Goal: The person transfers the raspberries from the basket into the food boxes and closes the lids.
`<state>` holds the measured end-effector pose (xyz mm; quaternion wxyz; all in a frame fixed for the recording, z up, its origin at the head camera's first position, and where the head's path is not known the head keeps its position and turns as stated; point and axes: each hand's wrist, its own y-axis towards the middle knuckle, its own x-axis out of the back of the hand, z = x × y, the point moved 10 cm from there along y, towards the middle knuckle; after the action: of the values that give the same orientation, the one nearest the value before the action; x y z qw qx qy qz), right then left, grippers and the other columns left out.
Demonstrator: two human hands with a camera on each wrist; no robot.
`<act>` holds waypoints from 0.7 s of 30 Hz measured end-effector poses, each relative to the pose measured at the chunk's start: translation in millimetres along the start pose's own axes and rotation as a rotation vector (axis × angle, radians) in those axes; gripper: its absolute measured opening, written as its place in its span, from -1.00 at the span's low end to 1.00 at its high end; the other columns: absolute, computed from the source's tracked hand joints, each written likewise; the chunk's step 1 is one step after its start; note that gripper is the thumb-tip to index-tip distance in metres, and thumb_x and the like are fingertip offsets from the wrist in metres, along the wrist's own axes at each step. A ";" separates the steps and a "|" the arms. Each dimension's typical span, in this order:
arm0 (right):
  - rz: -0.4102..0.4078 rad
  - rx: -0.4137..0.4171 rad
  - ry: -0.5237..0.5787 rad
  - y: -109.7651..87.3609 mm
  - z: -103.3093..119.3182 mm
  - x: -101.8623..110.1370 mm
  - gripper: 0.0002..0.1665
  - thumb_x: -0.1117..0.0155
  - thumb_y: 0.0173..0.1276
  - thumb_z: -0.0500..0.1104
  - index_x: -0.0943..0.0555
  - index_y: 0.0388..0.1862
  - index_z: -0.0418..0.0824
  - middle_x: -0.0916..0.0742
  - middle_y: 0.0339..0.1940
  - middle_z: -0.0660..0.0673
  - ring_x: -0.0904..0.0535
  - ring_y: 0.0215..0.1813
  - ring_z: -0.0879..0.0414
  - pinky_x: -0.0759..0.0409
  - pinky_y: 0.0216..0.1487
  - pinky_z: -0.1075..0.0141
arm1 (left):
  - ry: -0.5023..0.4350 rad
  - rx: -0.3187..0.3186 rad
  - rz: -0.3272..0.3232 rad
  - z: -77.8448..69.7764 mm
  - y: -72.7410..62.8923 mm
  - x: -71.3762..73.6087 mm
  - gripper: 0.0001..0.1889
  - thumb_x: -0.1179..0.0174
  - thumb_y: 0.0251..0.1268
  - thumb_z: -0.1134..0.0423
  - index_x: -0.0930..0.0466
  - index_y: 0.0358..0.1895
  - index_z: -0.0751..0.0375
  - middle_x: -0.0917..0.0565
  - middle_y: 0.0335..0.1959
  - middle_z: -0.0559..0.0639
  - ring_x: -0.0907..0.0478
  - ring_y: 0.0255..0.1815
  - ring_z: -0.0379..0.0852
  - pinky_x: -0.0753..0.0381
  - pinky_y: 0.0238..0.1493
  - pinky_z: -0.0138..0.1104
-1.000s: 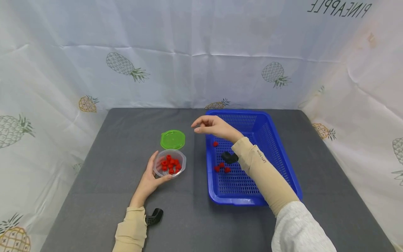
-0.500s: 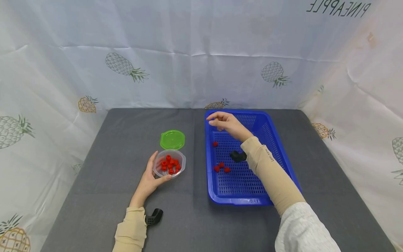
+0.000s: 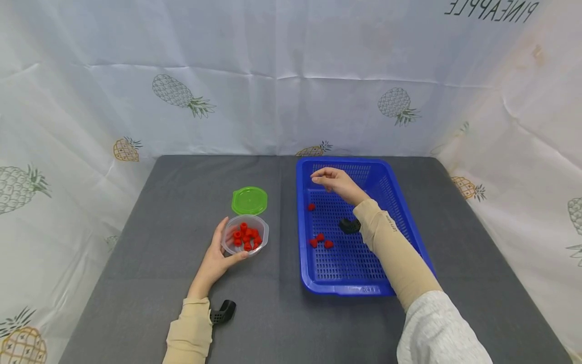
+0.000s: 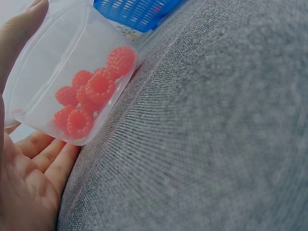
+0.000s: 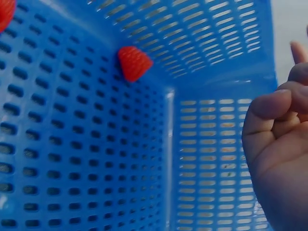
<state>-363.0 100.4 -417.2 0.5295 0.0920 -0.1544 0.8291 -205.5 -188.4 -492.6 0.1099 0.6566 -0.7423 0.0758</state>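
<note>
My left hand [image 3: 218, 260] grips a clear plastic tub [image 3: 227, 247] on the grey cloth, thumb at the near rim and fingers round the far left side. Several red raspberries [image 4: 98, 87] lie inside it, seen through the wall in the left wrist view. Over the blue basket [image 3: 305, 273] hangs my right hand [image 3: 338, 184], its fingers loosely bent, with nothing visible in them. Single raspberry [image 5: 134, 63] rests by the basket's side wall in the right wrist view. Three more raspberries [image 3: 328, 244] lie together nearer the front of the basket.
Just behind the tub lies a green lid [image 3: 249, 200], flat on the cloth. A black wrist mount [image 3: 223, 312] sits beside the left sleeve, and another black mount [image 3: 349, 226] is at the right wrist. A pineapple-print curtain [image 3: 227, 111] stands behind and beside the table.
My right hand has moved right, from beside the basket's left rim to over its interior. The left hand and the tub have stayed put.
</note>
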 end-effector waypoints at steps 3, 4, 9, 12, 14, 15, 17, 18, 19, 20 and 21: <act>0.012 -0.040 -0.035 1.5 -10.9 -1.2 -0.45 -0.19 0.32 0.05 -0.48 0.16 -0.27 -0.50 -0.44 0.03 -0.25 -0.41 -0.06 -0.31 -0.16 0.02 | -0.008 -0.004 0.003 -0.9 0.0 -0.2 0.05 -0.38 0.03 0.26 0.21 0.48 -0.07 -0.21 0.41 0.18 -0.21 0.40 0.19 -0.02 0.42 0.14; 0.013 -0.057 -0.050 1.9 -14.8 -1.3 -0.46 -0.19 0.32 0.05 -0.49 0.15 -0.26 -0.50 -0.46 0.02 -0.25 -0.42 -0.03 -0.31 -0.18 0.04 | -0.007 -0.003 0.003 -0.8 0.0 -0.1 0.05 -0.37 0.03 0.26 0.21 0.48 -0.07 -0.21 0.41 0.17 -0.20 0.41 0.19 -0.02 0.42 0.14; 0.026 -0.136 -0.151 2.4 -28.7 -6.5 -0.56 -0.21 0.30 0.08 -0.56 0.05 -0.14 -0.60 -0.25 -0.05 -0.39 -0.26 0.05 -0.38 -0.17 0.18 | -0.015 0.005 0.004 -2.9 -0.1 -0.2 0.05 -0.37 0.04 0.28 0.23 0.49 -0.06 -0.20 0.42 0.18 -0.19 0.41 0.20 0.00 0.42 0.16; 0.038 -0.153 -0.226 2.2 -31.9 -11.2 -0.62 -0.21 0.29 0.09 -0.58 -0.02 -0.08 -0.61 0.01 -0.06 -0.46 -0.04 0.04 -0.43 -0.08 0.21 | -0.022 0.007 0.008 -4.0 -0.1 -0.5 0.07 -0.37 0.03 0.32 0.25 0.49 -0.01 -0.19 0.42 0.22 -0.20 0.40 0.22 0.00 0.41 0.18; 0.041 -0.146 -0.285 2.8 -34.0 -13.0 -0.66 -0.21 0.28 0.07 -0.59 -0.06 -0.07 -0.62 0.06 -0.07 -0.49 0.01 0.05 -0.44 -0.06 0.21 | -0.024 0.005 0.008 -4.0 0.2 -0.6 0.07 -0.37 0.03 0.32 0.25 0.49 -0.01 -0.19 0.42 0.22 -0.20 0.40 0.22 -0.01 0.41 0.17; 0.046 -0.149 -0.309 2.7 -34.9 -14.3 -0.67 -0.21 0.29 0.06 -0.59 -0.07 -0.08 -0.62 0.08 -0.09 -0.50 0.04 0.05 -0.45 0.00 0.18 | -0.026 0.007 0.008 -3.4 0.4 -0.7 0.07 -0.37 0.03 0.33 0.25 0.49 -0.01 -0.19 0.42 0.22 -0.19 0.41 0.22 0.00 0.41 0.17; 0.059 -0.150 -0.352 3.7 -39.0 -16.3 -0.69 -0.20 0.30 0.02 -0.60 -0.07 -0.11 -0.63 0.09 -0.12 -0.51 0.06 0.03 -0.46 0.08 0.14 | -0.017 0.009 0.008 -7.0 -0.6 -0.5 0.06 -0.36 0.03 0.32 0.24 0.49 0.00 -0.20 0.42 0.21 -0.17 0.42 0.19 0.00 0.41 0.18; 0.065 -0.154 -0.370 4.4 -41.5 -17.1 -0.69 -0.20 0.30 0.01 -0.60 -0.07 -0.12 -0.64 0.08 -0.13 -0.51 0.07 0.02 -0.45 0.11 0.12 | -0.015 0.010 0.006 -7.0 -0.8 -0.3 0.06 -0.36 0.03 0.31 0.23 0.49 -0.02 -0.20 0.42 0.20 -0.15 0.43 0.17 0.01 0.41 0.18; 0.068 -0.158 -0.387 4.7 -43.7 -17.6 -0.69 -0.20 0.30 0.00 -0.60 -0.08 -0.13 -0.64 0.07 -0.13 -0.52 0.09 0.02 -0.44 0.15 0.11 | -0.014 0.011 0.004 -7.2 -1.2 -0.1 0.05 -0.37 0.04 0.30 0.22 0.49 -0.04 -0.20 0.42 0.19 -0.13 0.44 0.15 0.02 0.42 0.18; 0.076 -0.168 -0.385 4.5 -46.0 -18.2 -0.69 -0.21 0.30 -0.01 -0.60 -0.07 -0.14 -0.65 0.07 -0.14 -0.51 0.12 0.00 -0.42 0.20 0.08 | -0.013 0.014 0.003 -7.0 -1.5 0.0 0.05 -0.36 0.04 0.30 0.22 0.49 -0.05 -0.20 0.42 0.18 -0.13 0.45 0.15 0.02 0.42 0.18; 0.077 -0.170 -0.393 5.1 -48.3 -18.4 -0.69 -0.21 0.30 -0.02 -0.60 -0.07 -0.15 -0.65 0.07 -0.14 -0.51 0.11 0.00 -0.42 0.20 0.08 | -0.011 0.017 0.002 -7.2 -2.0 -0.1 0.05 -0.36 0.04 0.29 0.22 0.49 -0.05 -0.20 0.42 0.18 -0.12 0.45 0.14 0.03 0.42 0.19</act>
<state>-359.3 99.8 -469.0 0.4631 0.2007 -0.3274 0.7988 -203.0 -186.8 -485.7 0.1002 0.6572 -0.7429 0.0783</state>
